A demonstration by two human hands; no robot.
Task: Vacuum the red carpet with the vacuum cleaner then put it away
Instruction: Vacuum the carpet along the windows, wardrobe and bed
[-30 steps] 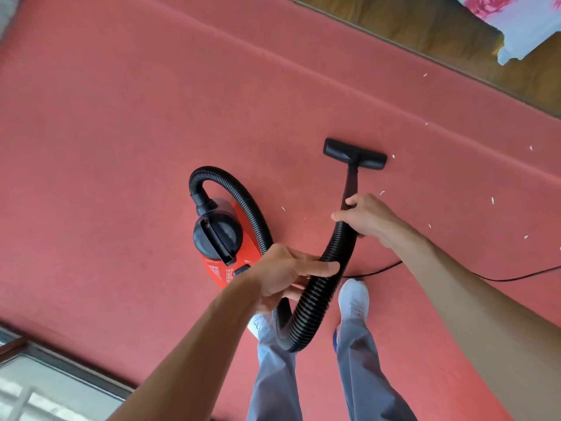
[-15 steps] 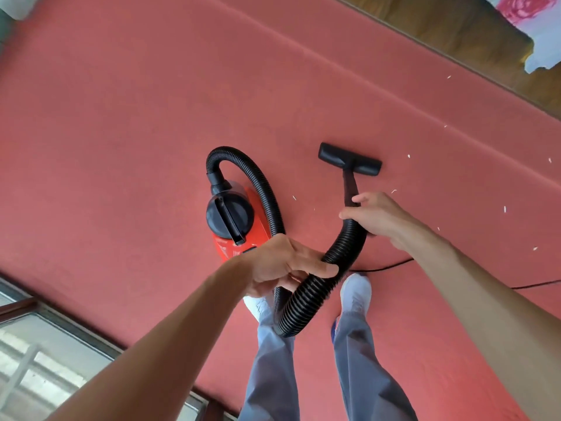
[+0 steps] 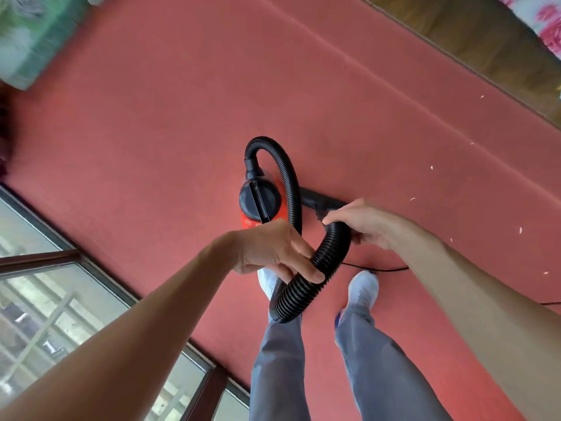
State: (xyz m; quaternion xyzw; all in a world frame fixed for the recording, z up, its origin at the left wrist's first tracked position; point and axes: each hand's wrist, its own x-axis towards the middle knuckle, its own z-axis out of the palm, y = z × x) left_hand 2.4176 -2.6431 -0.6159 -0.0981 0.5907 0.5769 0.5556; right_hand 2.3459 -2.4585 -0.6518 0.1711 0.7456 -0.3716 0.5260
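Note:
A small red and black vacuum cleaner [image 3: 258, 205] hangs over the red carpet [image 3: 151, 123] in the middle of the view. My left hand [image 3: 273, 250] grips it at its rear, with the thumb lying over the ribbed black hose [image 3: 303, 287] that loops below. My right hand [image 3: 364, 223] holds the hose near its wand end. The black floor nozzle [image 3: 318, 200] sits just behind the vacuum body, partly hidden by my right hand. A thin black power cord [image 3: 379, 268] trails right across the carpet.
White scraps [image 3: 431, 168] dot the carpet at right. A wooden floor strip [image 3: 473, 41] and a flowered cloth [image 3: 546, 22] lie at the top right. A glass door with a dark frame [image 3: 91, 284] runs along the lower left. A green-white object [image 3: 33, 41] stands at top left.
My right hand has drawn the nozzle in close behind the vacuum body. The hose loop is tighter. The view has swung left, bringing in more of the glass door and the green-white object.

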